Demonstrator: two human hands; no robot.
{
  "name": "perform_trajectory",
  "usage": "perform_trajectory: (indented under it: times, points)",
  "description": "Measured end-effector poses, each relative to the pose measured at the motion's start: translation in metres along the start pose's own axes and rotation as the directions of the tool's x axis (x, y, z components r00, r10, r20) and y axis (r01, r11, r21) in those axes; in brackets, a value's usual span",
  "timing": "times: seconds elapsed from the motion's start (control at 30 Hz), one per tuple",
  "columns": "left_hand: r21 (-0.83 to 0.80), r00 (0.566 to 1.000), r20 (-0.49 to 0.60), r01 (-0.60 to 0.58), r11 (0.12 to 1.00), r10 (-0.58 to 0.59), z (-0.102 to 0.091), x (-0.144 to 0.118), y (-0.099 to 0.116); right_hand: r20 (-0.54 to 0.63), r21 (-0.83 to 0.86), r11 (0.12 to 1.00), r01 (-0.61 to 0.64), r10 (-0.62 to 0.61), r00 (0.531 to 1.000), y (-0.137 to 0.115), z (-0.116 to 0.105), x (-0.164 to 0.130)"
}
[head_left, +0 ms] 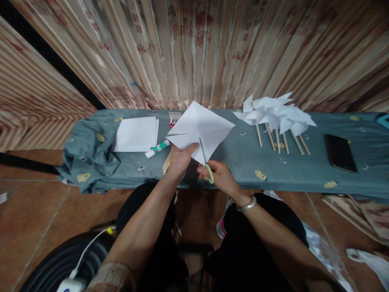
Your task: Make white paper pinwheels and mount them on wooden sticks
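A square of white paper (209, 121) is held up in the middle, turned cornerwise, with a slit running in from its left corner. My left hand (181, 157) is closed on its lower left edge, thumb on top. In my right hand (220, 174) are scissors with pale green handles (210, 174); their blades lie along a line from the paper's near corner toward its centre. Behind my left hand, thin wooden sticks (166, 163) lie partly hidden. A glue stick (157, 149) with a green and white label rests just left of that hand.
A stack of white paper (136, 134) lies on the left of the cloth-covered table (243, 170). Paper pinwheels on sticks (273, 113) are grouped at the right, with a dark phone (340, 153) beyond. A small open red box (174, 121) sits behind the paper. A curtain (206, 52) hangs at the back.
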State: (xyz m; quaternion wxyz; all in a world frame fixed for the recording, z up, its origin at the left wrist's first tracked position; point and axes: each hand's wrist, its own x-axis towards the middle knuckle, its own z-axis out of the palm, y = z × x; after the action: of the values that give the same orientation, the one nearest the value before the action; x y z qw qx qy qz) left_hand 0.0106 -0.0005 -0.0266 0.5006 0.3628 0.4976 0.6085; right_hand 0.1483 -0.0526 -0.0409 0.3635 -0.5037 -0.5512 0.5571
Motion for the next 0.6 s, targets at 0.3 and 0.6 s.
perform_trajectory:
  times: [0.3,0.6]
  points:
    - [-0.033,1.000,-0.004,0.002,0.999,-0.002,0.0002,0.0005,-0.0022,-0.009,0.014,1.000,-0.003,0.003,1.000,-0.0026,0.0011,-0.0007]
    - [-0.029,1.000,-0.001,0.007,1.000,-0.007,0.0004,0.0000,-0.0026,-0.022,0.015,1.000,0.005,-0.005,1.000,-0.0041,0.0023,-0.0012]
